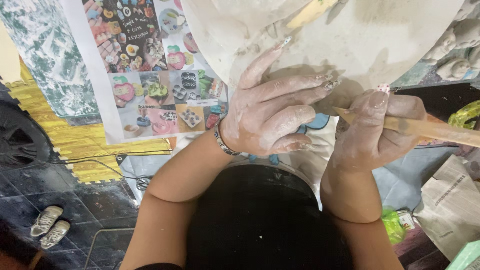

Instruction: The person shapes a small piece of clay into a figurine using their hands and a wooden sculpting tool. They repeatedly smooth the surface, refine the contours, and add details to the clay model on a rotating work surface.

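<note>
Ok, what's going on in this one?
A person is working on a large pale clay piece at close range. The left hand, smeared with clay, rests flat against its surface. The right hand has its grip on a wooden modelling stick, tip pointed at the clay near the left fingertips. A picture sheet lies to the left, and newspaper to the right.

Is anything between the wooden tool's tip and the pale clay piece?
Nothing visible. The right hand holds the wooden tool, its tip at the clay piece. The left hand rests flat on the clay beside it, not across the tip.
</note>
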